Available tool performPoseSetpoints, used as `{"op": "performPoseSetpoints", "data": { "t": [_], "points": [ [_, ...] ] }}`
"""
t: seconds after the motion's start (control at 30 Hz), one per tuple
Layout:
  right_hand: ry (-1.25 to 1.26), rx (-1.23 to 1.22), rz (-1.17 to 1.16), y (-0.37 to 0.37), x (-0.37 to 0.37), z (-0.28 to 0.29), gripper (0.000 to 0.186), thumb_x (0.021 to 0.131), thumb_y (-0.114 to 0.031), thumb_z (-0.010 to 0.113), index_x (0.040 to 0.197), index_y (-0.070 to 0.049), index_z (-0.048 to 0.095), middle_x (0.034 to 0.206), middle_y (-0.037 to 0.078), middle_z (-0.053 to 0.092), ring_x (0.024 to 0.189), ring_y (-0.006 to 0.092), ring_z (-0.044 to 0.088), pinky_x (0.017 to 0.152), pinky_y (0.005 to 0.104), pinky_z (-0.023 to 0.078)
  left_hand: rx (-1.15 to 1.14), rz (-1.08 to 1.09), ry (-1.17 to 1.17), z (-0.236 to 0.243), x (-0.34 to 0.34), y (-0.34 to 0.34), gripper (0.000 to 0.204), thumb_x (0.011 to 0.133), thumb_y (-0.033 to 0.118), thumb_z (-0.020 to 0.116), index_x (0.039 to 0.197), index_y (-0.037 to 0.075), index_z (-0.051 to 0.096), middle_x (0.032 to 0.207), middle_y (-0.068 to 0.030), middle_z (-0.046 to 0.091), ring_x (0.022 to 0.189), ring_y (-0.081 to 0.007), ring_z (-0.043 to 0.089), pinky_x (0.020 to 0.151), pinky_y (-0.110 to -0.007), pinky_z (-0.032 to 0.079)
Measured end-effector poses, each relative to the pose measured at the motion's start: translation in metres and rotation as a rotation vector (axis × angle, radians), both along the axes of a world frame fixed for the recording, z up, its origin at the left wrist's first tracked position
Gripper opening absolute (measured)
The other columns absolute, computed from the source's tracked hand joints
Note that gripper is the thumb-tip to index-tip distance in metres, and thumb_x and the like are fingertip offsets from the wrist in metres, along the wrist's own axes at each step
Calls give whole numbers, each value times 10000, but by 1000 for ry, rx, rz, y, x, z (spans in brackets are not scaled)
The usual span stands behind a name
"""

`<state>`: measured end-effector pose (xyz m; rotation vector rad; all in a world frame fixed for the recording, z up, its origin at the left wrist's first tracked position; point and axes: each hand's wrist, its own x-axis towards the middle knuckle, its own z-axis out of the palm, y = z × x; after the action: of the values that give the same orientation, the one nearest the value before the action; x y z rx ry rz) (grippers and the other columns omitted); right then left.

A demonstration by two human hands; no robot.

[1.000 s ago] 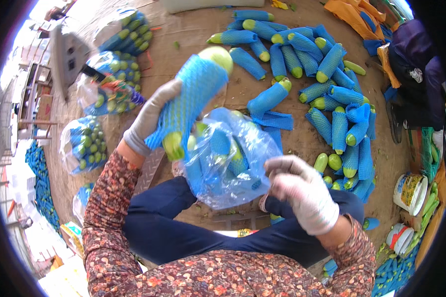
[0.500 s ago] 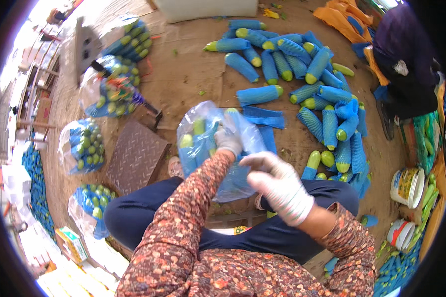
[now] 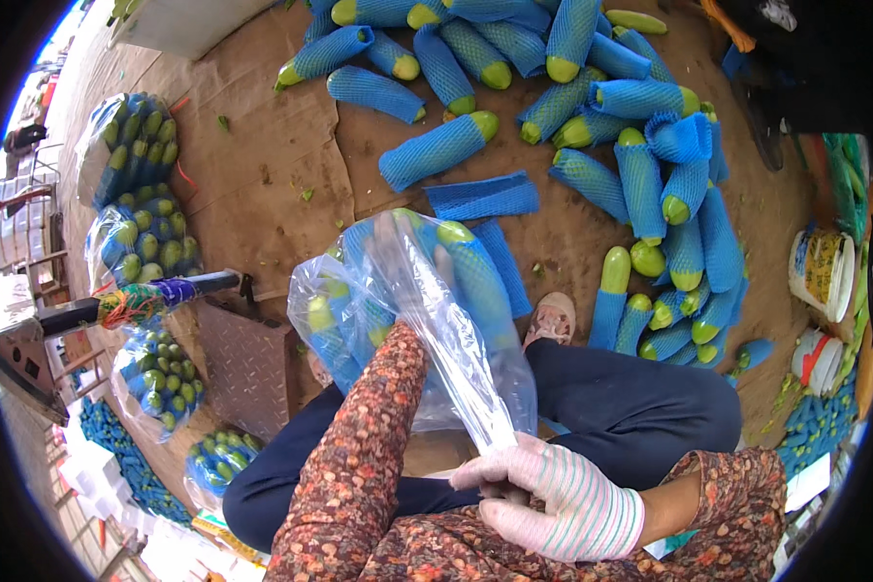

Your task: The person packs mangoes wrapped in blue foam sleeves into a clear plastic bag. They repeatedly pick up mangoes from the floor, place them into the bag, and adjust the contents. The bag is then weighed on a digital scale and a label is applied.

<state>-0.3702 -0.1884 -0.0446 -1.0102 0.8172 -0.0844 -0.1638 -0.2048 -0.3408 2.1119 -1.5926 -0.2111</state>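
Note:
A clear plastic bag [image 3: 500, 364] lies between my legs, holding several green zucchini in blue foam net sleeves. My left hand [image 3: 398, 267] reaches inside it, at the upper part among the zucchini. Plastic and glare blur that hand's fingers. My right hand [image 3: 558, 495], in a striped white glove, pinches the gathered edge of the bag and stretches it toward my lap. Just beyond the bag are an empty blue foam sleeve [image 3: 485, 196] and a sleeved zucchini [image 3: 438, 151].
A heap of sleeved zucchini [image 3: 640, 189] spreads from the far middle to the right. Filled bags [image 3: 155, 378] stand on the left, by a platform scale with a brown metal plate [image 3: 247, 354]. White buckets [image 3: 823, 276] and a person's dark-clothed leg [image 3: 824, 102] are at the right.
My right hand has moved down toward my lap and now grips the bag's edge, pulling it taut. My left hand stays inside the bag. The view has shifted forward and turned.

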Motion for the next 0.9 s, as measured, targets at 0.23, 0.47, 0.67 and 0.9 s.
{"op": "performPoseSetpoints", "data": {
  "t": [0.23, 0.47, 0.67, 0.9],
  "points": [
    [-46, 11, -134, 1, -7, 4, 337, 929, -50, 644, 1266, -37, 646, 988, 22, 596, 885, 100, 594, 807, 276, 492, -122, -32, -69, -14, 5, 10, 768, 804, 279, 735, 1444, -37, 450, 1558, -276, 348, 1494, -435, 288, 1233, -586, 186],
    [-35, -61, -171, 1, 0, 4, 320, 938, -53, 597, 1257, -32, 609, 941, 54, 608, 869, 111, 597, 794, 289, 508, -35, -35, -154, -24, 5, 5, 689, 866, 375, 696, 1392, -34, 522, 1477, -295, 460, 1429, -463, 378, 1178, -586, 266],
    [4, -7, -352, -4, 5, 0, 381, 920, -137, 672, 1284, -35, 632, 883, -20, 604, 701, 47, 541, 667, 200, 454, 690, -503, -23, 65, -46, 48, 577, 970, 433, 532, 1316, -25, 599, 1311, -307, 616, 1284, -439, 567, 1079, -500, 434],
    [-140, 34, -447, 5, 0, -1, 368, 944, -124, 636, 1276, 29, 591, 818, 39, 627, 548, 53, 465, 577, 221, 463, 1205, -604, -44, 167, 9, 118, 465, 952, 365, 519, 998, -26, 766, 1010, -246, 747, 980, -380, 731, 898, -459, 550]
  ]
}}
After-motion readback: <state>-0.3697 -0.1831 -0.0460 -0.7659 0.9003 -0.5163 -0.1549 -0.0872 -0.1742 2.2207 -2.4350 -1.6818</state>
